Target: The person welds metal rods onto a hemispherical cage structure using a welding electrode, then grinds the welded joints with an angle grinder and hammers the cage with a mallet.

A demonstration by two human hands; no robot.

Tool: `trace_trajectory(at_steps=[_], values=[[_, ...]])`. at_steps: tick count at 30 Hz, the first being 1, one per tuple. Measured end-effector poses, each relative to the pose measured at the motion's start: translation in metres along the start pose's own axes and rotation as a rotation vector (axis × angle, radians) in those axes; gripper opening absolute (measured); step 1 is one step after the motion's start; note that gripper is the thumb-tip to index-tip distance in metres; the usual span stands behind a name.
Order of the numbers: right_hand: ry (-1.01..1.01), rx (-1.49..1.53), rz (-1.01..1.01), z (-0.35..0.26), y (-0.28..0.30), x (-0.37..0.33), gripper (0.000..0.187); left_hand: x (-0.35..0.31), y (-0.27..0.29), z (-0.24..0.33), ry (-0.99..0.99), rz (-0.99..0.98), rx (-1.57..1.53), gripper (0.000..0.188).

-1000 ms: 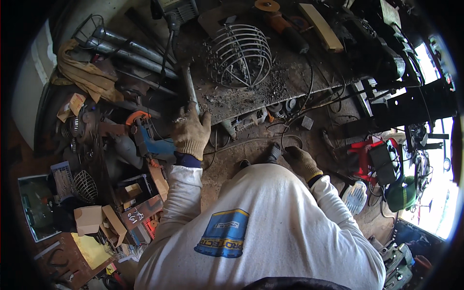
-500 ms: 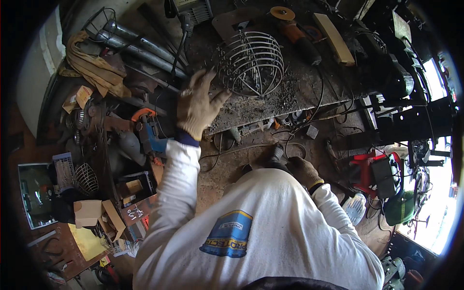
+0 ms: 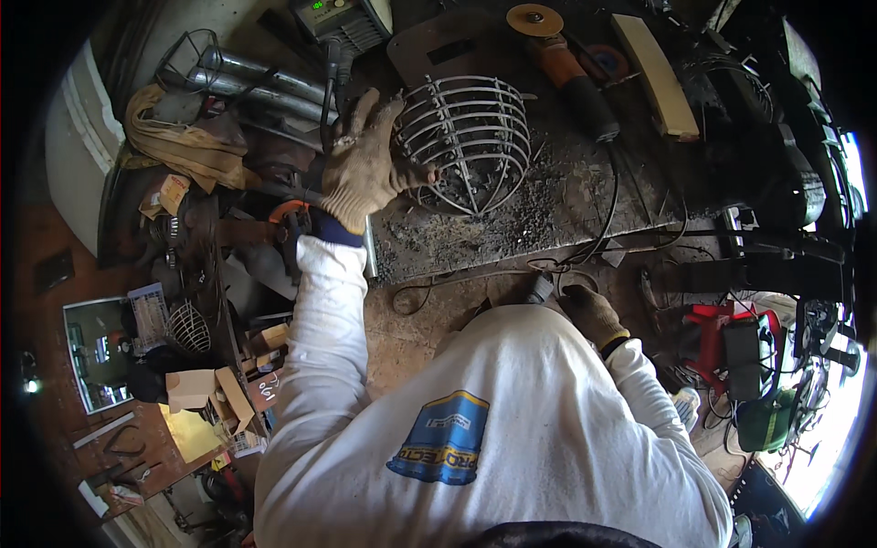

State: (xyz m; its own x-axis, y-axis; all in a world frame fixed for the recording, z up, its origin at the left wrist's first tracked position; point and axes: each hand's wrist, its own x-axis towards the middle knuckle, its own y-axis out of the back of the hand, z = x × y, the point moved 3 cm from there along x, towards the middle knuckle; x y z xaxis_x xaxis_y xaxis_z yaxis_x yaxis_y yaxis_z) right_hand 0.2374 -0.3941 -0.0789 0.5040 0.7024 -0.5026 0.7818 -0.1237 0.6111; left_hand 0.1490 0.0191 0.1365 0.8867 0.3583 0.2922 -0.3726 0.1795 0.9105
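Your left hand (image 3: 364, 172) is spread wide, its thumb overlapping the wire cage (image 3: 464, 142) just right of it on the counter (image 3: 566, 203). Your right hand (image 3: 592, 317) looks partly curled; whether it holds anything, I cannot tell.

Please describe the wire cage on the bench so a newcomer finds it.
On the dark bench, look just right of the left hand. The cage there is rounded, with open curved grey bars, unlike the solid grinder farther right.
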Motion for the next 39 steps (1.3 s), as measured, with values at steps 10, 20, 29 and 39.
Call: trace_trajectory(at_steps=[10,20,29,39], values=[[0.037,-0.02,-0.12,0.024,0.021,0.024,0.051,-0.014,0.006,0.029,-0.041,-0.022,0.246,0.12],[0.111,-0.027,-0.014,0.027,0.002,0.031,0.051,-0.028,0.009,0.047,-0.094,0.0,0.308,0.112],[0.014,-0.054,0.011,0.001,-0.011,0.018,0.049,-0.042,0.005,0.045,-0.118,0.004,0.228,0.101],[-0.152,0.0,0.056,-0.032,-0.012,-0.001,0.048,-0.061,-0.002,0.046,-0.166,-0.032,0.251,0.104]])
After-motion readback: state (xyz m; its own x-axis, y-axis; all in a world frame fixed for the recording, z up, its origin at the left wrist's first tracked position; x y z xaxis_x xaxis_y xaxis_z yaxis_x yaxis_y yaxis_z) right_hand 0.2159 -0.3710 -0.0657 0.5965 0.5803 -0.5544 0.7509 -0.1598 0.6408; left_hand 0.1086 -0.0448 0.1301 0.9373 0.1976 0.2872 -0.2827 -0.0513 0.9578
